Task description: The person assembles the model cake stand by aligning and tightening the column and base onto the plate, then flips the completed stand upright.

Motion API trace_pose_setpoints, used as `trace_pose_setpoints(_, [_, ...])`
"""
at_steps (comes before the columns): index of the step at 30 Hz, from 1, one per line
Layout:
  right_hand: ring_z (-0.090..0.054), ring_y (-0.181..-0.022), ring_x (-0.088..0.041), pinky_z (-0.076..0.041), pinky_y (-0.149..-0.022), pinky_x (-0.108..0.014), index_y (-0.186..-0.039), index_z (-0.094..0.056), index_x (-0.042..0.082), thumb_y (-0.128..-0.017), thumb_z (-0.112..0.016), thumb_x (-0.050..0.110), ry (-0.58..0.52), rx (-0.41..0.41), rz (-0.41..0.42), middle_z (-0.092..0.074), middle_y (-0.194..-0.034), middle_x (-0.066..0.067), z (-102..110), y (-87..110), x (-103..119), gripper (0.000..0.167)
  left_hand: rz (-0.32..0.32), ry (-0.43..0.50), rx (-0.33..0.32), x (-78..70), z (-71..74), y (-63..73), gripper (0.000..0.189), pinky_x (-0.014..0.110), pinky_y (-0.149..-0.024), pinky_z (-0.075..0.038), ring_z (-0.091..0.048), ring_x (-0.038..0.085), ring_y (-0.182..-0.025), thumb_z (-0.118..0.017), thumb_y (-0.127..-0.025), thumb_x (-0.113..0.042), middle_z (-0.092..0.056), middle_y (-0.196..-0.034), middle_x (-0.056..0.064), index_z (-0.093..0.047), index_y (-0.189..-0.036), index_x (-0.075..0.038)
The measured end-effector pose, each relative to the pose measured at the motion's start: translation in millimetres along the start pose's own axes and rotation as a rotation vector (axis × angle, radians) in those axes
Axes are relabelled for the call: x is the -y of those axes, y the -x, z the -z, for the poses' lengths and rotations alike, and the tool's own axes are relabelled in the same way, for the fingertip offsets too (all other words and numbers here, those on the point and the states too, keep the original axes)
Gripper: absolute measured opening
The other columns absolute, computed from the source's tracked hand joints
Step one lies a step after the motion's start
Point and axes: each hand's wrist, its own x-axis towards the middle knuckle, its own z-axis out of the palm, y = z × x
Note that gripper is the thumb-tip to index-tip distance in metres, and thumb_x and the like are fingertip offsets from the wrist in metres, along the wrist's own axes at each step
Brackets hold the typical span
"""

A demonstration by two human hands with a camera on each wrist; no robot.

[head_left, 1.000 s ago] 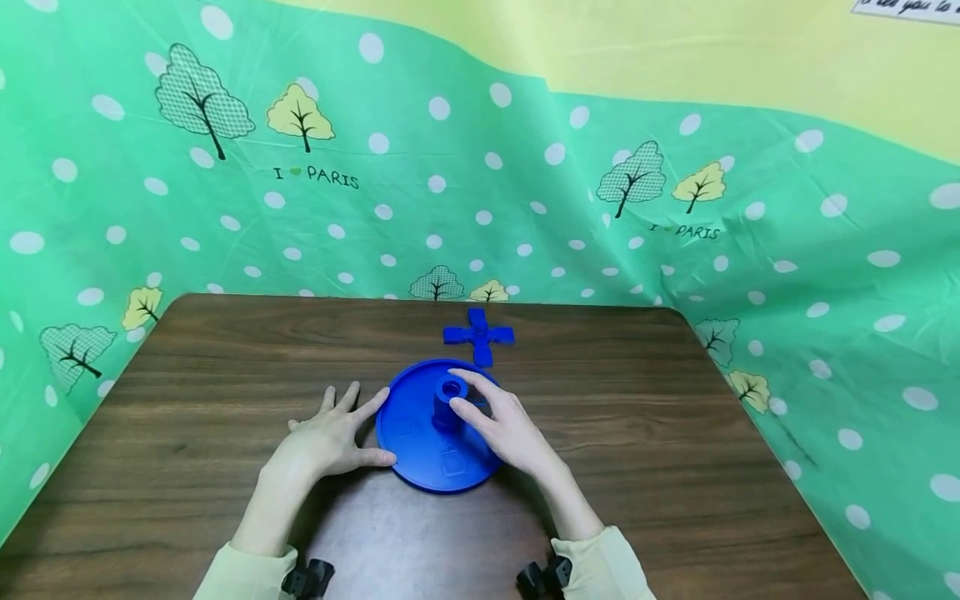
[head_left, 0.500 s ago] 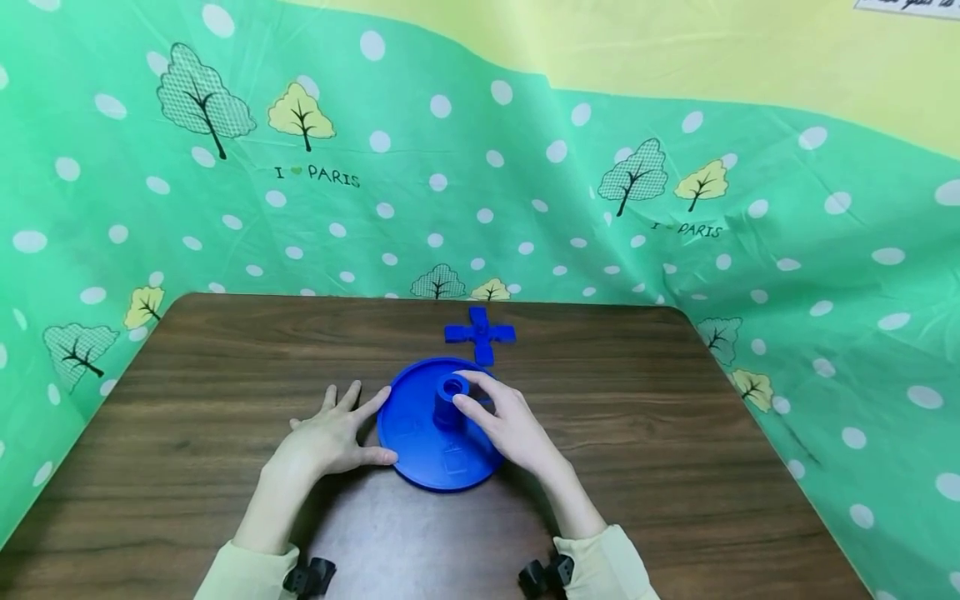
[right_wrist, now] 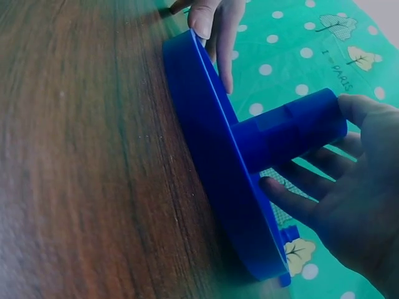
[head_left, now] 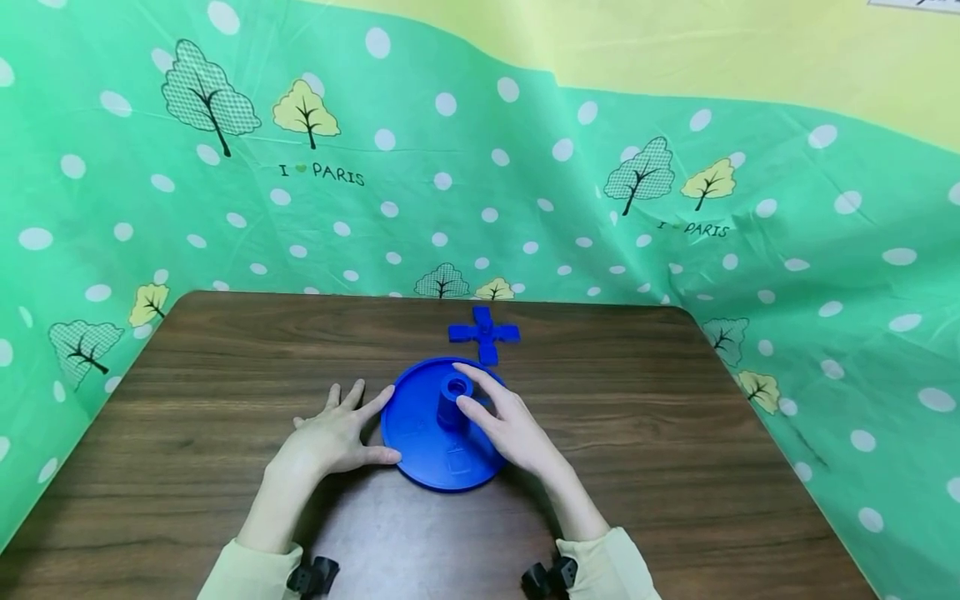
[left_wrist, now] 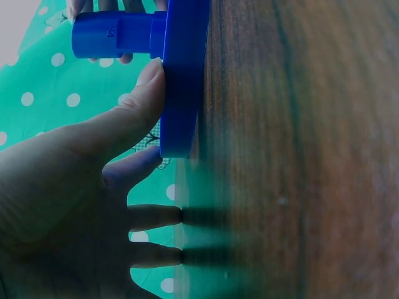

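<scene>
A round blue disc [head_left: 423,454] with a raised rim lies flat on the table. From its middle rises a short hollow blue tube [head_left: 450,410], also plain in the right wrist view. My left hand [head_left: 322,442] rests at the disc's left side, thumb and index fingertips touching its rim and the other fingers spread toward the tabletop. Around the tube's upper part my right hand [head_left: 510,425] is curved, the thumb touching it near the top and the fingers reaching behind. The left wrist view shows those fingers [left_wrist: 124,59] partly hidden by the tube.
Behind the disc, a blue cross-shaped piece [head_left: 485,333] with flat arm ends lies on the brown wooden table [head_left: 637,433]. A green dotted cloth [head_left: 480,183] hangs beyond the table's far edge and along its sides.
The right index fingertip comes nearer the tube's top, then lifts slightly away again. The left hand keeps its place on the rim. The whole head view shifts a little.
</scene>
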Motion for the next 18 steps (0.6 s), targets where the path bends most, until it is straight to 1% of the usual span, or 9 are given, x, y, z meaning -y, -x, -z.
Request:
trace_pose_setpoints(3, [-0.034, -0.157, -0.025, -0.033, -0.123, -0.059, -0.156, -0.044, 0.029, -0.108, -0.052, 0.039, -0.016, 0.01, -0.005, -0.043, -0.164, 0.004, 0.2, -0.3, 0.0, 0.05, -0.002, 0.001, 0.0, -0.7, 0.5, 0.0, 0.103, 0.093, -0.097, -0.022, -0.012, 0.061, -0.153, -0.072, -0.082, -0.071, -0.02, -0.17, 0.026, -0.027, -0.164, -0.028])
trace_pose_setpoints(7, [-0.033, -0.157, -0.024, -0.03, -0.125, -0.059, -0.155, -0.046, 0.028, -0.108, -0.052, 0.037, -0.016, 0.003, -0.015, -0.045, -0.163, 0.004, 0.1, -0.3, 0.2, 0.048, -0.003, -0.002, 0.001, -1.0, 1.2, 0.2, 0.103, 0.093, -0.097, -0.022, -0.013, 0.062, -0.153, -0.072, -0.082, -0.071, -0.02, -0.17, 0.026, -0.027, -0.164, -0.028])
trace_pose_setpoints(10, [-0.038, -0.155, -0.024, -0.034, -0.123, -0.058, -0.153, -0.049, 0.029, -0.107, -0.055, 0.039, -0.01, -0.013, -0.015, -0.049, -0.159, 0.004, -0.2, -0.1, 0.9, 0.047, -0.004, -0.003, -0.001, -0.7, 1.2, 0.3, 0.103, 0.093, -0.097, -0.023, -0.013, 0.062, -0.153, -0.072, -0.081, -0.071, -0.021, -0.169, 0.027, -0.028, -0.164, -0.028])
trace_pose_setpoints(14, [-0.05, -0.145, -0.023, -0.045, -0.115, -0.055, -0.148, -0.054, 0.026, -0.104, -0.061, 0.039, -0.001, -0.045, -0.011, -0.056, -0.152, 0.003, -1.0, -0.3, 1.0, 0.047, -0.007, -0.001, -0.006, -0.1, 0.5, 0.4, 0.103, 0.093, -0.097, -0.023, -0.013, 0.062, -0.152, -0.073, -0.081, -0.071, -0.021, -0.169, 0.027, -0.029, -0.164, -0.027])
trace_pose_setpoints(16, [-0.052, -0.144, -0.024, -0.047, -0.113, -0.055, -0.147, -0.055, 0.025, -0.102, -0.064, 0.039, 0.01, -0.058, -0.009, -0.058, -0.151, 0.002, -1.3, -0.6, 1.0, 0.047, -0.007, 0.002, -0.007, 0.1, 0.1, 0.3, 0.103, 0.093, -0.097, -0.023, -0.013, 0.062, -0.153, -0.073, -0.081, -0.07, -0.021, -0.169, 0.027, -0.029, -0.163, -0.027])
trace_pose_setpoints(18, [-0.051, -0.145, -0.024, -0.046, -0.115, -0.055, -0.146, -0.056, 0.026, -0.101, -0.064, 0.041, 0.025, -0.065, -0.01, -0.057, -0.152, 0.003, -1.4, -0.4, 1.1, 0.048, -0.008, 0.002, -0.008, 0.1, -0.2, 0.1, 0.103, 0.093, -0.097, -0.023, -0.013, 0.062, -0.153, -0.073, -0.081, -0.071, -0.021, -0.169, 0.027, -0.029, -0.163, -0.027])
